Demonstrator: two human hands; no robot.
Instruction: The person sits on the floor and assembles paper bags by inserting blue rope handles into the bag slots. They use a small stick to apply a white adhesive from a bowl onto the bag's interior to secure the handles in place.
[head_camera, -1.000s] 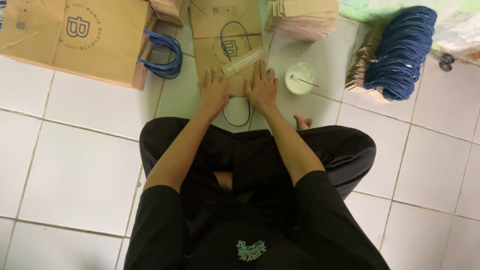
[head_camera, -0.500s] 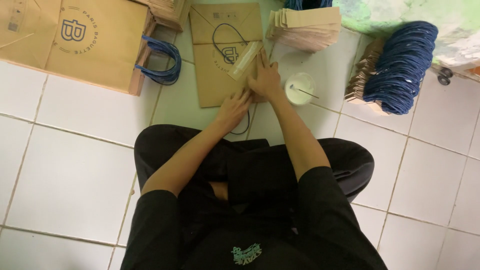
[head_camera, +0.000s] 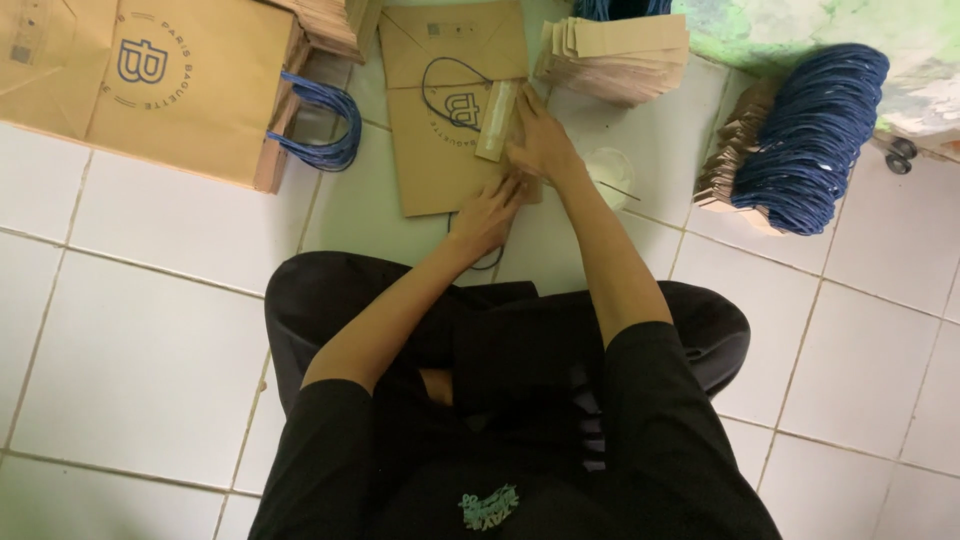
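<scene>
Hands meet on a flat brown paper bag lying on the white tiled floor, just beyond the seated person's crossed legs. Left hand rests spread on the bag's near right corner, palm down, seemingly pinning it so it doesn't slide. Right hand lies mostly flat over a narrow tan cardboard strip on the bag's right part, pressing it onto the paper (likely a handle reinforcement, can't confirm); a thin blue cord loop lies beside it. Small white round cup sits just right of the hands, within reach. Stack of folded tan paper pieces far right of the bag. Bundle of blue cord handles well to the right. Pile of finished brown bags with blue handles far left.
</scene>
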